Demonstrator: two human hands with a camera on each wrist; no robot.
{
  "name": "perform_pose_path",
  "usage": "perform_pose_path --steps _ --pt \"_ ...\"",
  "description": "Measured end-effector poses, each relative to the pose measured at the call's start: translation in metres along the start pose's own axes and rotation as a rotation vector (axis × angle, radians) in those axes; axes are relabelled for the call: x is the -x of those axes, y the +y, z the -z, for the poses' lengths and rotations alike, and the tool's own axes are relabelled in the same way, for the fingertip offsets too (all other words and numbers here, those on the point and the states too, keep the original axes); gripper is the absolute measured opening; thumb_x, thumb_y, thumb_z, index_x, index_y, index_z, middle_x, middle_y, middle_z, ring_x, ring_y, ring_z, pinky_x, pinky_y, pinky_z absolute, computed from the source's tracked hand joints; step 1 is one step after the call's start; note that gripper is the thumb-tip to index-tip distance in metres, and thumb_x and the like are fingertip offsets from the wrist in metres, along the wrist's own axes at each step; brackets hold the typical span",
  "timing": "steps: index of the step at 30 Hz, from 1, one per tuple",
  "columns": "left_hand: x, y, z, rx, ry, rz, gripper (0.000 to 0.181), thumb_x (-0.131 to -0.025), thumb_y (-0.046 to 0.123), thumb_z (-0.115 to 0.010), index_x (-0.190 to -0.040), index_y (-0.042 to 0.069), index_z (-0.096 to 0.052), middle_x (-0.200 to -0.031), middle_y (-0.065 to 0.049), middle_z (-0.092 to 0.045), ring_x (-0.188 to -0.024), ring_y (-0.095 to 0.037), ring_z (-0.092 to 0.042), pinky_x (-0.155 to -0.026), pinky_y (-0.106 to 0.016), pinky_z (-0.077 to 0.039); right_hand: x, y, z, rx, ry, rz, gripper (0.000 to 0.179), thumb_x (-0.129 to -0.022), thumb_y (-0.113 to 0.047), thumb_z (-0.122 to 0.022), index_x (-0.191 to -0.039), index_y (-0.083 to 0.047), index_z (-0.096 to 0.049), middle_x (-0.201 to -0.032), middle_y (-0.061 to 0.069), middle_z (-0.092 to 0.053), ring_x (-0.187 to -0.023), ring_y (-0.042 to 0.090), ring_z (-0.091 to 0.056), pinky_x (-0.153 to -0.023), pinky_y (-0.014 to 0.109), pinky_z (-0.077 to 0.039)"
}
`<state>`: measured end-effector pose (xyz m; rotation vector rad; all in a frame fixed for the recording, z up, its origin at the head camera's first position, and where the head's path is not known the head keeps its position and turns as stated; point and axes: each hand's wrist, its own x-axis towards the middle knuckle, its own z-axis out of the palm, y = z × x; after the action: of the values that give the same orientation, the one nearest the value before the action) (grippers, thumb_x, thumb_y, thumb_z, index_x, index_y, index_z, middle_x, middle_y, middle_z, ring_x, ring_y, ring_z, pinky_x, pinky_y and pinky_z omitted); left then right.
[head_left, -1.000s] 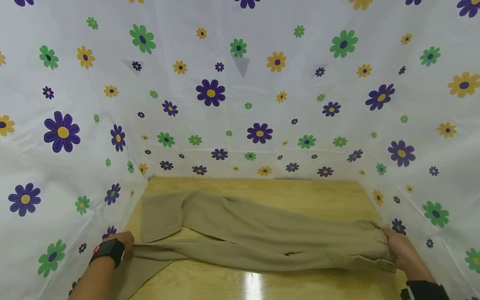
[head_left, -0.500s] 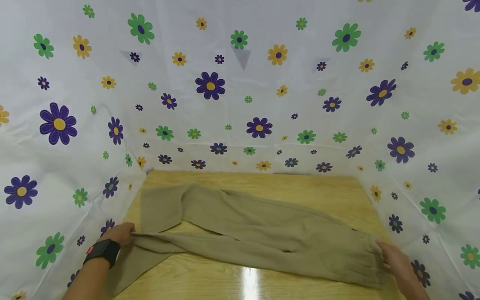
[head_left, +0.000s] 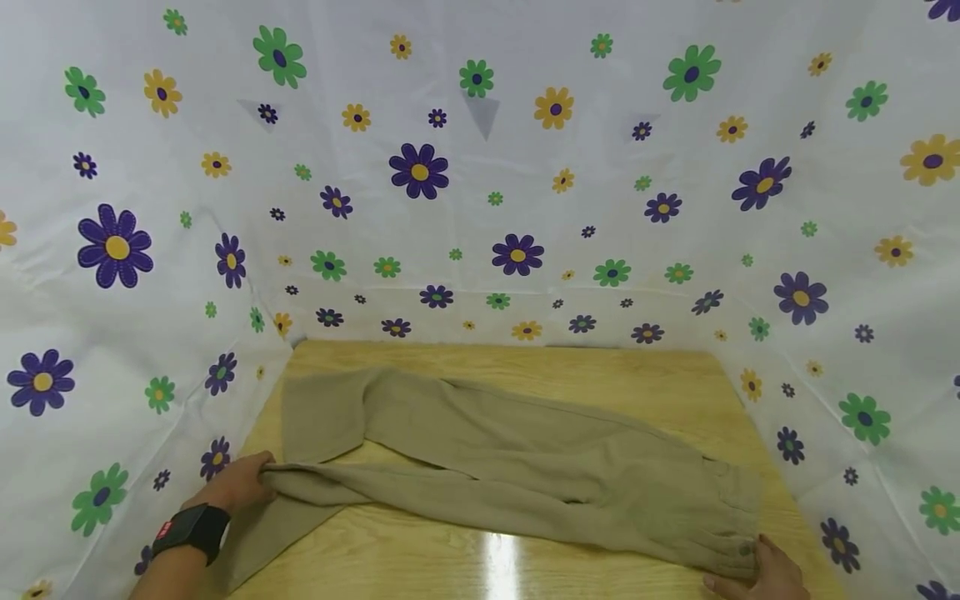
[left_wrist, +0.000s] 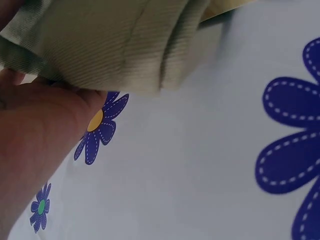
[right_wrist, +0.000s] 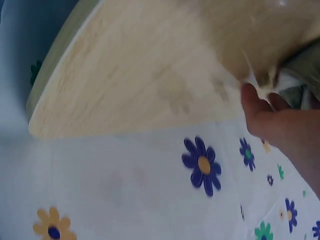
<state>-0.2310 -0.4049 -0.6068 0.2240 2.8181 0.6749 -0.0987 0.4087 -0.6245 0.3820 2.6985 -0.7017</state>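
Observation:
A pair of khaki trousers (head_left: 525, 475) lies across the wooden table, legs to the left and waistband (head_left: 738, 500) to the right. One leg end (head_left: 322, 417) is spread flat at the far left. My left hand (head_left: 240, 483) pinches the nearer leg along its edge, and that leg's end hangs down below the hand. In the left wrist view, the hand (left_wrist: 55, 120) has cloth (left_wrist: 110, 45) over its fingers. My right hand (head_left: 768, 575) is at the waistband's near corner, thumb and fingers spread around it. Cloth (right_wrist: 302, 67) shows beyond those fingertips in the right wrist view.
White sheeting with printed flowers (head_left: 517, 254) walls the table (head_left: 420, 558) at the back and both sides. A black band (head_left: 191, 533) is on the left wrist. The table's rounded corner (right_wrist: 37, 127) shows in the right wrist view.
My right hand has let go of the waistband's right end and moved toward me to its near corner. The waistband now lies flatter and wider. My left hand keeps its hold.

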Motion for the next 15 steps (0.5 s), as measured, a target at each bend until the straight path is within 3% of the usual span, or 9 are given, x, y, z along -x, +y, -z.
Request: perform_pose_path --steps 2,5,8,11,13,15 --pt "0.0 -0.001 0.001 -0.008 0.006 -0.013 0.029 -0.074 0.003 -0.077 -0.094 0.006 -0.055 -0.087 -0.007 -0.058 -0.078 -0.023 -0.05 -0.068 -0.04 -0.042 0.0 -0.004 -0.005 -0.049 0.069 0.066 0.097 -0.077 -0.057 -0.073 -0.13 0.018 -0.043 -0.122 0.039 -0.052 -0.109 0.053 -0.053 -0.088 0.057 -0.047" --pt "-0.001 -0.004 0.003 -0.023 0.001 -0.033 0.027 -0.075 0.005 -0.077 -0.092 0.008 -0.055 -0.087 -0.007 -0.059 -0.076 -0.022 -0.05 -0.066 -0.039 -0.042 0.005 -0.017 0.003 -0.157 0.133 0.076 0.089 -0.079 -0.055 -0.073 -0.13 0.013 -0.045 -0.121 0.034 -0.056 -0.109 0.05 -0.056 -0.09 0.056 -0.047" --pt "-0.002 -0.007 0.007 -0.031 -0.01 -0.072 0.024 -0.078 0.008 -0.077 -0.09 0.009 -0.055 -0.088 -0.008 -0.059 -0.075 -0.021 -0.05 -0.065 -0.038 -0.042 0.012 -0.034 0.025 -0.234 0.146 0.034 0.091 -0.085 -0.06 -0.064 -0.135 0.011 -0.036 -0.131 0.036 -0.048 -0.118 0.051 -0.049 -0.092 0.059 -0.043" --pt "-0.005 -0.011 0.012 -0.014 -0.044 -0.12 0.021 -0.082 0.011 -0.074 -0.089 0.009 -0.055 -0.089 -0.009 -0.058 -0.076 -0.021 -0.049 -0.064 -0.038 -0.04 0.014 -0.045 0.049 -0.291 0.192 0.098 0.078 -0.093 -0.053 -0.058 -0.136 0.007 -0.031 -0.13 0.032 -0.049 -0.11 0.038 -0.056 -0.088 0.045 -0.048" --pt "-0.007 -0.013 0.013 -0.005 -0.065 -0.165 0.019 -0.085 0.011 -0.071 -0.087 0.007 -0.053 -0.085 -0.009 -0.054 -0.073 -0.021 -0.046 -0.062 -0.036 -0.037 0.012 -0.049 0.063 -0.352 0.172 0.136 0.067 -0.095 -0.047 -0.057 -0.132 0.005 -0.035 -0.125 0.025 -0.053 -0.104 0.026 -0.058 -0.082 0.035 -0.049" --pt "-0.008 -0.016 0.015 -0.001 -0.085 -0.189 0.018 -0.087 0.013 -0.069 -0.088 0.004 -0.054 -0.086 -0.011 -0.054 -0.076 -0.024 -0.05 -0.065 -0.038 -0.04 0.011 -0.053 0.076 -0.394 0.115 0.111 0.066 -0.096 -0.045 -0.057 -0.131 0.006 -0.033 -0.124 0.023 -0.051 -0.102 0.023 -0.055 -0.079 0.033 -0.047"
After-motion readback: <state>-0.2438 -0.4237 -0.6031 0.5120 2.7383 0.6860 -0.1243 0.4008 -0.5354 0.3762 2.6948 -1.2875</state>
